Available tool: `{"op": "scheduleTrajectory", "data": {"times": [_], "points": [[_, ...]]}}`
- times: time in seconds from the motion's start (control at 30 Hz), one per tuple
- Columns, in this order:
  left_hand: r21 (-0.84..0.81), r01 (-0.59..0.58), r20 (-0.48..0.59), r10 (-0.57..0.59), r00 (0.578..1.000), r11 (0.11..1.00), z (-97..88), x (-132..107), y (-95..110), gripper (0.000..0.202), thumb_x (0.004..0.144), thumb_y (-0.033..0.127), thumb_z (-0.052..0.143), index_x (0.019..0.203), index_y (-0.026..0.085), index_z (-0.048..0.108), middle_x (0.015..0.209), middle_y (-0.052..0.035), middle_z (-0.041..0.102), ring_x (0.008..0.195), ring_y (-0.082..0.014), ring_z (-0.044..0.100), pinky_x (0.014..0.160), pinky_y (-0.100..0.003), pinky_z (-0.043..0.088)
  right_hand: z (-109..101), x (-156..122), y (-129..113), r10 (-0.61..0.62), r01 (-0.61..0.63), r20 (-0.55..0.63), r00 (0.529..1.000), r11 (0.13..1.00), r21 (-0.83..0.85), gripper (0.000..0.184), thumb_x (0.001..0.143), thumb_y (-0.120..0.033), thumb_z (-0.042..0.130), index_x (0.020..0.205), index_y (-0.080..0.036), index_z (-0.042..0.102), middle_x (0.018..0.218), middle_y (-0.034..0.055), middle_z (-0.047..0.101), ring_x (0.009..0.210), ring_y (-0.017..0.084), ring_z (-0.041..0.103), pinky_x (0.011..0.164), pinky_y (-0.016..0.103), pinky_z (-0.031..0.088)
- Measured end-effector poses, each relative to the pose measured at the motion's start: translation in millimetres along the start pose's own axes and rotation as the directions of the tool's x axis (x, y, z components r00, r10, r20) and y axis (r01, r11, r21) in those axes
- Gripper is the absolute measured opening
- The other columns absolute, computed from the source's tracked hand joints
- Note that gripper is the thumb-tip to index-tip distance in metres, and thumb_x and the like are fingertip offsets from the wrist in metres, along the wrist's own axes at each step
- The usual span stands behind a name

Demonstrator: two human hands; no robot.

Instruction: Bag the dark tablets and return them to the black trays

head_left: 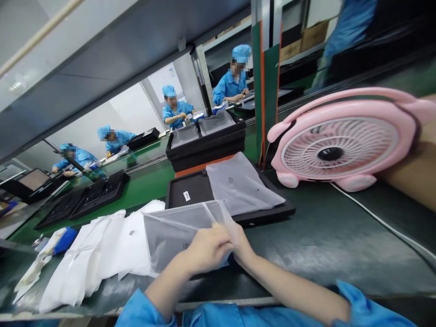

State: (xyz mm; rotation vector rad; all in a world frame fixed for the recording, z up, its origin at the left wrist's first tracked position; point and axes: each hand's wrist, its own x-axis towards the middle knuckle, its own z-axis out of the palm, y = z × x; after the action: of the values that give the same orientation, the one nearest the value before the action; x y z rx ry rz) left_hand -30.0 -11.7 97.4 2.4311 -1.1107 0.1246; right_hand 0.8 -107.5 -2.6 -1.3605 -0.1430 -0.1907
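Observation:
A frosted plastic bag [177, 223] with a small printed mark lies slanted in front of me. It looks greyer than the loose bags, but I cannot make out what is inside. At its right end my left hand [208, 249] has curled fingers pinching the edge. My right hand [241, 243] is closed around the same end from the other side, its fingers partly hidden by the film. Just beyond, a black tray [190, 190] with a white label holds another frosted bag [240, 184], which covers its right part.
Flat white bags [98, 250] overlap on the left, near a blue-and-white item [64, 240]. Stacked black trays [207, 147] stand behind. A pink fan [340, 141] with a white cable is at right. A green post [267, 86] rises mid-bench. Several co-workers in blue sit across the line.

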Motion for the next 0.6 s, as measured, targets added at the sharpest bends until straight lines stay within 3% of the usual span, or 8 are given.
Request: {"op": "scheduleTrajectory", "data": {"times": [0.07,0.13,0.23,0.3,0.33,0.47,0.53,0.6], "points": [[-0.012,0.084,-0.159,-0.084,0.984,0.996,-31.1,-9.2,-8.6,0.015,0.081,0.029,0.046,0.081,0.019,0.057,0.087,-0.0068,0.062,0.084,-0.0173,0.056,0.076,-0.026,0.042,-3.6,3.5,-13.2,0.058,-0.060,0.027,0.998,0.995,0.083,0.034,0.061,-0.046,0.063,0.074,-0.014,0.060,0.069,0.0051,0.063,0.068,0.020,0.058,0.065,0.031,0.049],[0.063,0.283,-0.338,-0.246,0.908,0.957,-67.1,-12.6,-18.5,0.031,0.066,0.036,0.064,0.091,0.018,0.058,0.100,-0.0095,0.060,0.097,-0.0235,0.053,0.083,-0.030,0.040,-7.0,7.4,-32.0,0.085,-0.098,0.088,0.992,0.985,0.145,0.037,0.055,-0.042,0.070,0.076,-0.014,0.060,0.072,0.0052,0.064,0.070,0.021,0.058,0.069,0.033,0.048],[0.052,0.508,-0.115,-0.500,0.858,0.860,-101.3,-11.7,-28.9,0.024,0.059,0.035,0.067,0.074,0.017,0.060,0.079,-0.0049,0.063,0.078,-0.0223,0.057,0.069,-0.028,0.043,-13.7,17.4,-61.6,0.060,-0.083,0.208,0.976,0.991,0.103,0.041,0.051,-0.043,0.073,0.077,-0.013,0.061,0.072,0.0043,0.064,0.071,0.021,0.058,0.070,0.033,0.047],[-0.023,0.545,-0.003,-0.546,0.838,0.838,-103.9,-14.5,-31.9,0.021,0.064,0.036,0.061,0.064,0.016,0.058,0.067,-0.0017,0.060,0.066,-0.0181,0.055,0.061,-0.024,0.041,-23.3,26.7,-78.0,0.025,-0.049,0.348,0.937,0.997,0.059,0.045,0.056,-0.051,0.068,0.080,-0.012,0.060,0.073,0.0042,0.063,0.072,0.020,0.058,0.069,0.032,0.047],[-0.073,0.545,-0.030,-0.548,0.836,0.835,-100.6,-18.2,-33.1,0.023,0.066,0.038,0.058,0.064,0.015,0.058,0.065,-0.0011,0.059,0.064,-0.0171,0.054,0.059,-0.024,0.041,-30.3,31.6,-84.9,-0.007,-0.012,0.453,0.892,0.999,0.039,0.049,0.060,-0.054,0.063,0.084,-0.012,0.060,0.078,0.0046,0.063,0.075,0.020,0.058,0.070,0.031,0.047],[-0.266,0.516,-0.303,-0.579,0.757,0.814,-80.2,-43.7,-42.5,0.031,0.065,0.045,0.057,0.069,0.014,0.058,0.064,-0.0010,0.058,0.062,-0.0160,0.052,0.057,-0.024,0.040,-68.0,50.7,-107.1,-0.013,0.333,0.801,0.598,0.913,-0.234,0.058,0.058,-0.043,0.068,0.108,-0.016,0.056,0.097,0.0042,0.063,0.089,0.020,0.058,0.072,0.025,0.046],[-0.318,0.526,-0.359,-0.613,0.703,0.789,-72.9,-54.7,-48.7,0.033,0.063,0.047,0.057,0.068,0.014,0.058,0.064,-0.0010,0.057,0.061,-0.0159,0.051,0.057,-0.024,0.040,-85.8,60.7,-119.8,0.069,0.502,0.771,0.633,0.721,-0.477,0.050,0.059,-0.029,0.069,0.107,-0.018,0.058,0.090,0.0036,0.065,0.081,0.019,0.061,0.070,0.025,0.045],[-0.364,0.539,-0.384,-0.650,0.656,0.760,-67.6,-59.5,-52.6,0.035,0.061,0.048,0.059,0.069,0.014,0.059,0.064,-0.0015,0.058,0.062,-0.0165,0.052,0.057,-0.024,0.041,-97.6,70.6,-136.8,0.011,0.583,0.707,0.707,0.557,-0.592,0.038,0.065,-0.025,0.063,0.103,-0.018,0.061,0.082,0.0039,0.066,0.077,0.019,0.061,0.072,0.028,0.045]]}}
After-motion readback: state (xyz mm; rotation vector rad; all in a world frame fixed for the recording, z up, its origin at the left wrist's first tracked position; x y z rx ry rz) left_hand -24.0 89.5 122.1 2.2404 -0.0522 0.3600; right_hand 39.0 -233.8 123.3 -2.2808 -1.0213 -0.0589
